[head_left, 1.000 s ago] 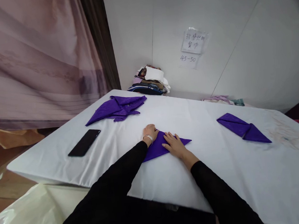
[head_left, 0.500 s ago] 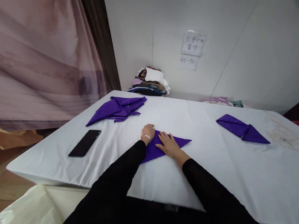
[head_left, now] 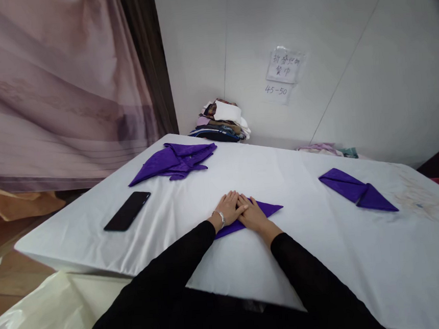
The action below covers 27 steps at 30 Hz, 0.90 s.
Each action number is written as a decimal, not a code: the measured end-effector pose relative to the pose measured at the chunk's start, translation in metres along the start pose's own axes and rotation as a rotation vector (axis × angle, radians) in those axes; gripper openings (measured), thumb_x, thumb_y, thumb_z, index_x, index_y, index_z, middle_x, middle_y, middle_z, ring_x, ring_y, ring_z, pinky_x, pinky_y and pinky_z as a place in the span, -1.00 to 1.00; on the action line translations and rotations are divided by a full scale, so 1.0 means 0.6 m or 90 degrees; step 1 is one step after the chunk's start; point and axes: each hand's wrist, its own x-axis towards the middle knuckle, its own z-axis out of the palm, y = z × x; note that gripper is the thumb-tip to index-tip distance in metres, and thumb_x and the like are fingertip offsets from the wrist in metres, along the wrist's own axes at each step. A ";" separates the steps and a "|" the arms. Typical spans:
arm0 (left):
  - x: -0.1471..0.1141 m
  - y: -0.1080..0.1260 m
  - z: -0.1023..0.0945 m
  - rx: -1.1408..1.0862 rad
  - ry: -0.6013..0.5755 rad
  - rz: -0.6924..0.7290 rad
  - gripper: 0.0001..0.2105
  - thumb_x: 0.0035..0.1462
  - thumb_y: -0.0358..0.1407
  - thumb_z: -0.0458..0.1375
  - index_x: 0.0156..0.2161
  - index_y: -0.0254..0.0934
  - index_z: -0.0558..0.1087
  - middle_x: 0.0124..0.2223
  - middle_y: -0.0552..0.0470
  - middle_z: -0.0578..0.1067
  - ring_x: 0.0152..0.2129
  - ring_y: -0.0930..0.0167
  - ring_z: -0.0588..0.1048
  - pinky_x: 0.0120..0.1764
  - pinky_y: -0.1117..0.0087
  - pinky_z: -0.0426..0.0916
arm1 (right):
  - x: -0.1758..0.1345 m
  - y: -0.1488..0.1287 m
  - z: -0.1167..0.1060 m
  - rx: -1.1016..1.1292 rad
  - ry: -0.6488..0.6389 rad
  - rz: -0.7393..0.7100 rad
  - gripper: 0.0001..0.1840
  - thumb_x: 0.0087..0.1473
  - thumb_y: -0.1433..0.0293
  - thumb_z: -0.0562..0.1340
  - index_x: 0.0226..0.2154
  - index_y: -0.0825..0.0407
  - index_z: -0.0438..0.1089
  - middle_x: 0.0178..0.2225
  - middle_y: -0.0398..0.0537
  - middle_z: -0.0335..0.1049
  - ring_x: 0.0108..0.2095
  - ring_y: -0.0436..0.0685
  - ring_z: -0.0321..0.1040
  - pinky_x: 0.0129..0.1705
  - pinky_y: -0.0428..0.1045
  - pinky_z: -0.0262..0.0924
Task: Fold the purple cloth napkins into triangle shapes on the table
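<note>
Two long black sleeves of thin, slightly sheer fabric cover both arms to the wrists, entering from 6 o'clock in the head view. The left hand (head_left: pixel 229 208) is bare, with a slim silver bracelet (head_left: pixel 221 217) at the wrist. The right hand (head_left: pixel 253 216), at 3 o'clock of it, is bare and shows no jewellery. Dark clothing fills the lower edge.

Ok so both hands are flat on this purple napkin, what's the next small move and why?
Probably slide the left hand and right hand apart along the purple napkin to press the crease. Both lie flat, side by side, on its middle, while its right tip pokes out unpressed on the white tablecloth.
</note>
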 end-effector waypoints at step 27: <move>0.008 -0.001 -0.002 0.098 -0.014 -0.001 -0.43 0.20 -0.08 -0.19 0.24 -0.34 0.05 0.30 -0.12 -0.02 0.25 0.27 -0.11 0.20 0.13 -0.18 | -0.065 0.026 -0.011 0.039 -0.012 0.096 -0.23 0.16 -0.05 -0.21 0.26 0.06 -0.18 0.30 0.01 -0.26 0.28 0.15 -0.37 0.23 0.19 -0.43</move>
